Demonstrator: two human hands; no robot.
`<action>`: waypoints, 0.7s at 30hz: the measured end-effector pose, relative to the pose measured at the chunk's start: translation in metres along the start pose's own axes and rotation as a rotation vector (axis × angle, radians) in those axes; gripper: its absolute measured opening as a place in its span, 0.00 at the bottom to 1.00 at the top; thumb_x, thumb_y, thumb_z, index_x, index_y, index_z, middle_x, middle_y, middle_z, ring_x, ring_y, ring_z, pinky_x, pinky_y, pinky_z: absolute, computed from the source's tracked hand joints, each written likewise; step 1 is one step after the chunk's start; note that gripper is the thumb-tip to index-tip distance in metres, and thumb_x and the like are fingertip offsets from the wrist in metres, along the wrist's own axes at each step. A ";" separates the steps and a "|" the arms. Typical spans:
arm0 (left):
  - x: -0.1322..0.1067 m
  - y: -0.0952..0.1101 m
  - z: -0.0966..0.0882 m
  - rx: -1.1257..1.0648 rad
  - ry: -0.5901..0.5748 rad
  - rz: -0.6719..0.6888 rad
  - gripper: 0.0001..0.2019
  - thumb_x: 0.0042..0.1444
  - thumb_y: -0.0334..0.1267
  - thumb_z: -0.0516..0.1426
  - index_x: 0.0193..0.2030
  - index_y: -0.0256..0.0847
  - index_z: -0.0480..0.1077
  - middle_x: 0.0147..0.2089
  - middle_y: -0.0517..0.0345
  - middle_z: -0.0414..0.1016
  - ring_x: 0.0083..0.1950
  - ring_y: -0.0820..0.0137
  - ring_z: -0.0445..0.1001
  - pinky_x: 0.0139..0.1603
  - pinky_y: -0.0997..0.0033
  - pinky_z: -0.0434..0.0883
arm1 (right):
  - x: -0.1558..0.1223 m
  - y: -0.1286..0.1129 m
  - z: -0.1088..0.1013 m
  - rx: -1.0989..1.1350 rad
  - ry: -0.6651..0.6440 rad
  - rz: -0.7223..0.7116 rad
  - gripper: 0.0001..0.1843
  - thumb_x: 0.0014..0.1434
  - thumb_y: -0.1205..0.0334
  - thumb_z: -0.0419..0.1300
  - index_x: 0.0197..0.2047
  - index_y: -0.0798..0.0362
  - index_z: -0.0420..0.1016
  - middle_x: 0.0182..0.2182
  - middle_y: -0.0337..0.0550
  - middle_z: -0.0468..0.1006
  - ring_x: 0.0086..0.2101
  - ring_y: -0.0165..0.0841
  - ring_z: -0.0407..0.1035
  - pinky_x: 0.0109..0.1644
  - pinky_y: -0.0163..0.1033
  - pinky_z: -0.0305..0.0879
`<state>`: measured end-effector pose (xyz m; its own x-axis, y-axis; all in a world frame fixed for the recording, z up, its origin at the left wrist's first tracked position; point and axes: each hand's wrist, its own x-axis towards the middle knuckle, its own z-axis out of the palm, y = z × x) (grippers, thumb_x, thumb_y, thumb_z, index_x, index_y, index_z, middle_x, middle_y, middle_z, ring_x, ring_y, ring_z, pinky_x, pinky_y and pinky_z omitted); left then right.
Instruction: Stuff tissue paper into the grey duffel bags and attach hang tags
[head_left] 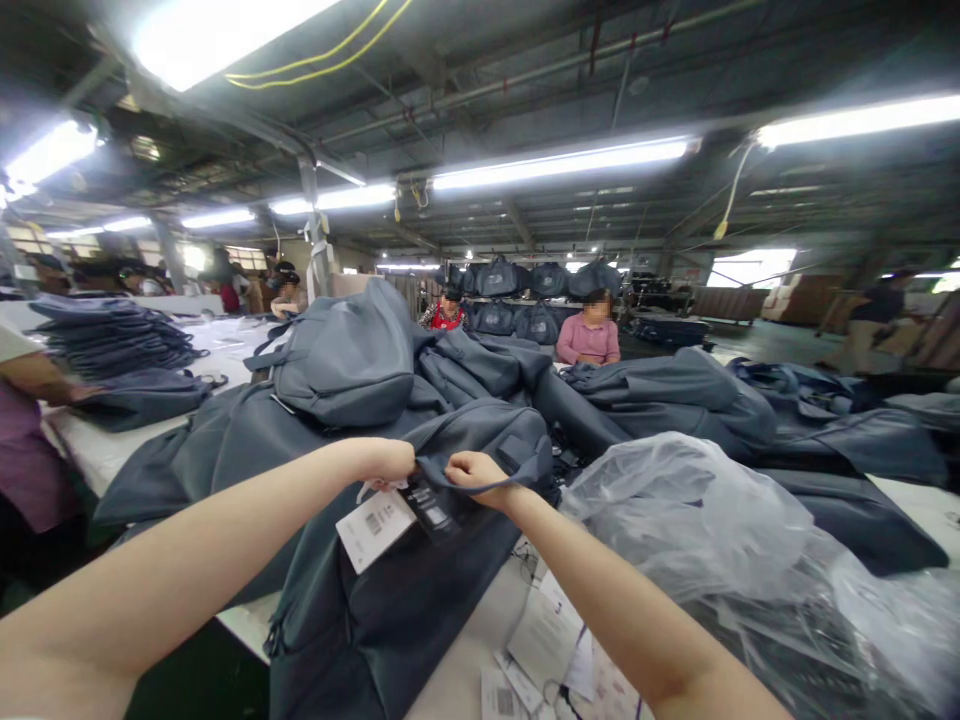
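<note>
A dark grey-blue bag [390, 610] lies in front of me on the table, its upper edge lifted between my hands. My left hand [390, 461] is closed at the left of that edge, on the hang tags; its fingertips are partly hidden. Just below it dangle a white hang tag [375, 527] with a barcode and a black tag [433, 512]. With curled fingers, my right hand [477, 474] grips the bag's raised edge, and part of the fabric passes over the wrist side. Both hands are close together.
More grey-blue bags [345, 350] are heaped behind and to the right. Clear plastic wrapping [697, 520] bulges at my right. Loose paper tags [544, 635] with cords lie on the white table [457, 640]. At left, a co-worker's hand [71, 388] touches stacked fabric pieces [120, 340]. Two people sit opposite.
</note>
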<state>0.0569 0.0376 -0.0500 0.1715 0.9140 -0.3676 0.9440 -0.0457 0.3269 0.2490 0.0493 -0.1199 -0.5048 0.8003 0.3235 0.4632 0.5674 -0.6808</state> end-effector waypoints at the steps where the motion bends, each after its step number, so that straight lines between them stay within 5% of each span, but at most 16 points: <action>1: -0.003 0.000 0.000 -0.022 -0.028 -0.070 0.16 0.62 0.43 0.54 0.27 0.35 0.68 0.18 0.66 0.65 0.18 0.76 0.64 0.23 0.73 0.66 | -0.011 -0.003 0.001 -0.017 0.042 -0.018 0.08 0.53 0.65 0.57 0.23 0.54 0.70 0.23 0.36 0.69 0.28 0.29 0.61 0.34 0.33 0.54; 4: -0.012 0.005 0.006 -0.132 -0.056 -0.190 0.16 0.64 0.44 0.50 0.28 0.36 0.66 0.18 0.67 0.62 0.16 0.78 0.60 0.19 0.77 0.60 | -0.044 -0.013 0.013 0.069 0.163 -0.044 0.07 0.54 0.62 0.59 0.26 0.54 0.72 0.27 0.39 0.73 0.33 0.31 0.65 0.37 0.34 0.58; 9: -0.025 0.016 0.022 -0.329 -0.082 -0.287 0.18 0.64 0.45 0.48 0.26 0.37 0.62 0.18 0.67 0.59 0.15 0.80 0.55 0.16 0.79 0.52 | -0.065 -0.027 0.041 0.318 0.125 0.188 0.13 0.54 0.57 0.60 0.23 0.54 0.68 0.17 0.34 0.65 0.21 0.26 0.58 0.26 0.32 0.53; 16: -0.040 0.011 0.030 -0.413 -0.087 -0.285 0.19 0.55 0.49 0.56 0.21 0.39 0.61 0.15 0.61 0.59 0.11 0.76 0.55 0.13 0.78 0.47 | -0.073 -0.048 0.048 0.066 0.109 0.205 0.12 0.47 0.57 0.65 0.23 0.53 0.67 0.20 0.33 0.68 0.22 0.25 0.60 0.26 0.32 0.51; 21: -0.040 0.006 0.039 -0.445 -0.087 -0.166 0.15 0.50 0.48 0.60 0.23 0.38 0.67 0.17 0.55 0.68 0.15 0.70 0.66 0.12 0.79 0.51 | -0.085 -0.052 0.049 -0.064 0.077 0.133 0.11 0.47 0.55 0.65 0.26 0.52 0.69 0.23 0.33 0.72 0.24 0.26 0.63 0.28 0.31 0.51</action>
<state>0.0670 -0.0148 -0.0673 0.0693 0.8566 -0.5114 0.7516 0.2923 0.5913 0.2322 -0.0580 -0.1446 -0.3798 0.8805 0.2838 0.5691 0.4642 -0.6787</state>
